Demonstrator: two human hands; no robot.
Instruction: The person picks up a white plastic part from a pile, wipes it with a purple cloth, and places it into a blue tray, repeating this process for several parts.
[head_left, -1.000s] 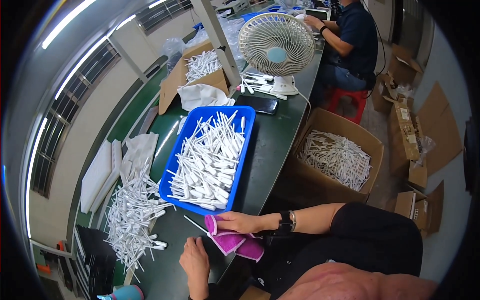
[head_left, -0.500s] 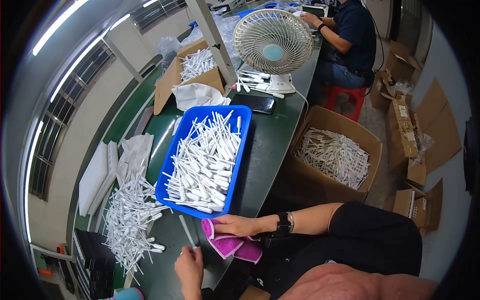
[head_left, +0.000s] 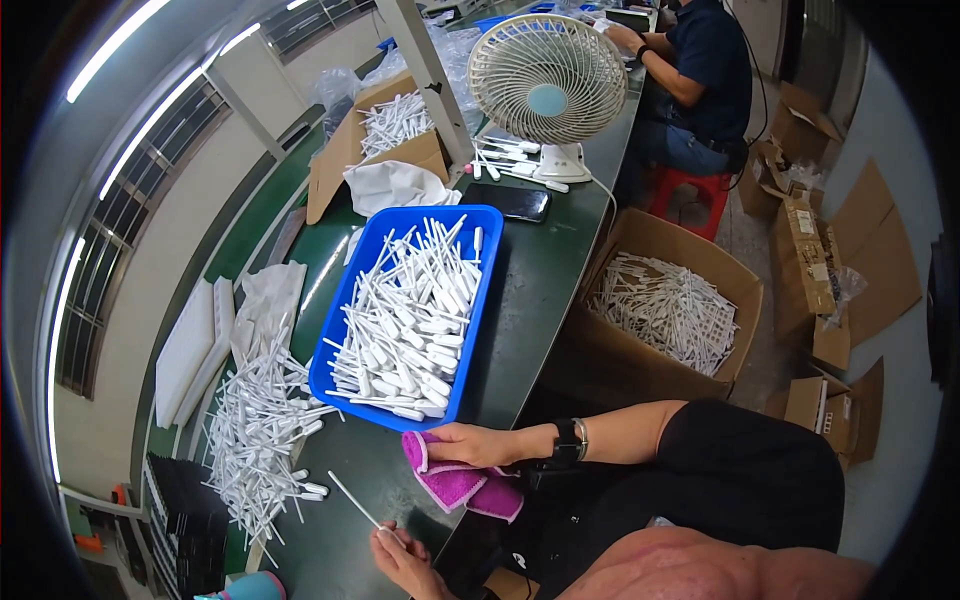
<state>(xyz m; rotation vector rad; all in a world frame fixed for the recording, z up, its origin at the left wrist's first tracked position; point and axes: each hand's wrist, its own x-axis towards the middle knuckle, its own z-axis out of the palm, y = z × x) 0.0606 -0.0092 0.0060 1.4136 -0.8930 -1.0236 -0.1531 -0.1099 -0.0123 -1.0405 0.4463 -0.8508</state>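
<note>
1. Dark green tabletop (head_left: 510, 320), smooth and faintly scuffed, carries a blue plastic tray (head_left: 487, 270) with rounded corners and a raised rim.
2. Inside the tray lies a heap of white pieces (head_left: 405, 340), each a slim stem with a fatter, bulb-like end; several stems poke over the rim.
3. On the person's side of the tray, the left hand (head_left: 403, 562) pinches one white piece (head_left: 353, 499) between thumb and fingers. Its thin stem slants up and away; the gripped end is mostly hidden.
4. Just below the tray's near edge, the right hand (head_left: 470, 443) is closed on a purple cloth (head_left: 455, 488), fuzzy, folded and edged in pale stitching. Whether cloth and tray touch, I cannot tell.
5. Left of the tray spreads a loose tangled pile (head_left: 255, 430) of similar pieces, with flat white slabs (head_left: 187, 345) behind.
6. Beyond the tray rest a glossy black phone (head_left: 507, 202), a limp white rag (head_left: 400, 187) and a round cream fan (head_left: 548, 75) with a pale blue hub.
7. Right of the tray, an open brown carton (head_left: 745, 300) holds thin white stems.
8. Farther right of the tray, cardboard boxes (head_left: 800, 265) bear pale labels (head_left: 804, 222), their print too small to read.
</note>
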